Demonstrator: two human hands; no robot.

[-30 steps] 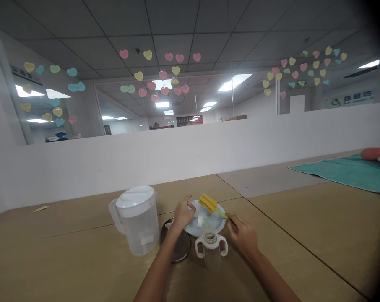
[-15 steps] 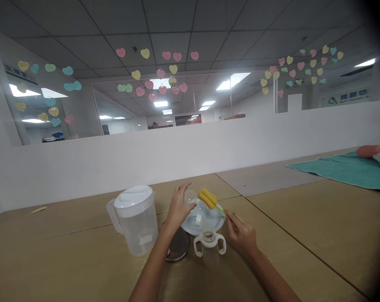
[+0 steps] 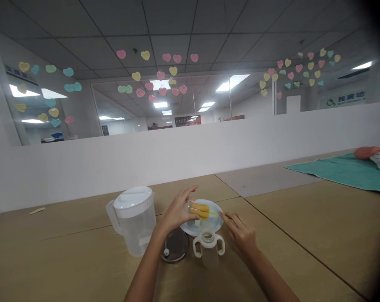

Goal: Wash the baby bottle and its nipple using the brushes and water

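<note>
My left hand (image 3: 176, 212) grips a small clear plastic cap (image 3: 191, 206) on its side above a white bowl (image 3: 217, 228). In my right hand (image 3: 243, 235) is the thin green handle of a bottle brush with a yellow sponge head (image 3: 204, 211). The sponge's end is inside the cap's mouth. A small white piece (image 3: 196, 223) lies in the bowl. In front of the bowl stands a clear baby bottle (image 3: 210, 256) with two white handles and an uncovered neck. Left of it lies a dark round lid (image 3: 178, 247), with a small white knob-like piece at its edge.
A translucent pitcher (image 3: 136, 230) with a white lid stands left of my left arm. A flat, thin, pale piece (image 3: 37, 210) lies far left on the table. At the far right are a teal cloth (image 3: 344, 172) and an orange item (image 3: 368, 152). A white wall runs behind the table.
The yellow sponge has moved left and down, from above the bowl into the mouth of the clear cap. My left hand has tilted the cap toward the brush.
</note>
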